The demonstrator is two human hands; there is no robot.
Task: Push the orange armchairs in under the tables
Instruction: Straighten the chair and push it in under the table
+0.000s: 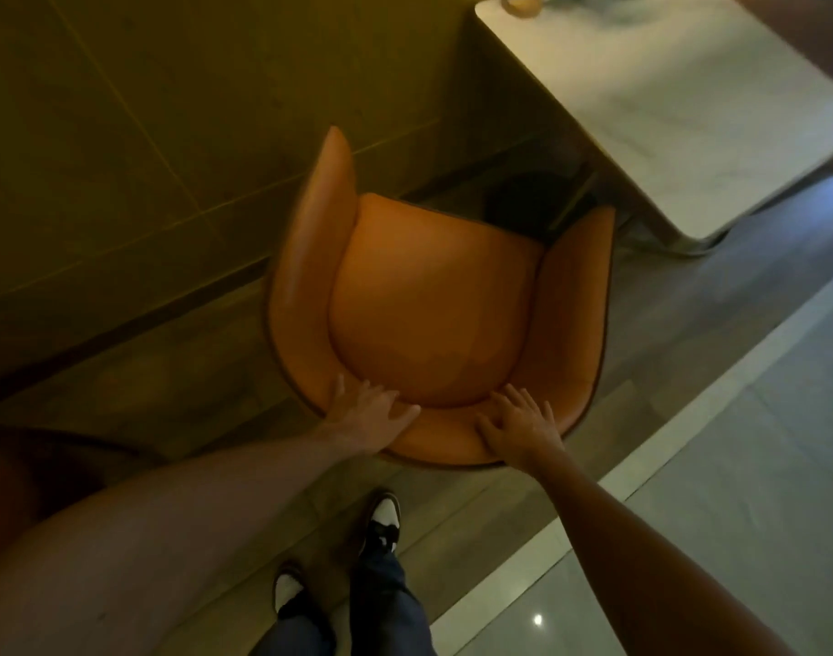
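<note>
Armchair [428,300] beside table [665,111], wood floor [206,381]

The white marble-look rectangular table [679,111] runs off the top and right edges. A blurred amber glass [523,2] on it is cut by the top edge; its contents are unclear.
</note>
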